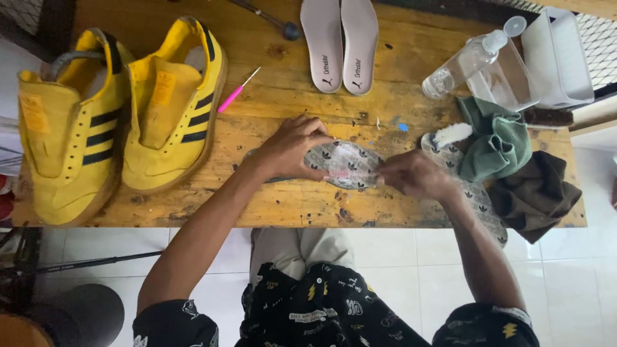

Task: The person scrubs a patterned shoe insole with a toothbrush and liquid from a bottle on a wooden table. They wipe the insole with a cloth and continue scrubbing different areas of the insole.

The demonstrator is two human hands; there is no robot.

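A worn patterned insole [347, 164] lies on the wooden table [270, 205], gripped at both ends. My left hand [292, 149] pinches its left part from above. My right hand [414, 175] pinches its right tip, seemingly on a thin clear film over the insole. A second patterned insole [479, 205] lies under my right forearm, partly hidden by cloths. Two yellow suede shoes [170, 106] with dark stripes stand at the left, laces removed and tongues pulled out.
Two pale pink insoles [340, 45] lie at the far edge. A pink-handled tool [234, 93] rests beside the shoes. A clear bottle [466, 63], a white tub [556, 58], a brush [546, 117], green cloth [498, 138] and brown cloth [536, 193] crowd the right.
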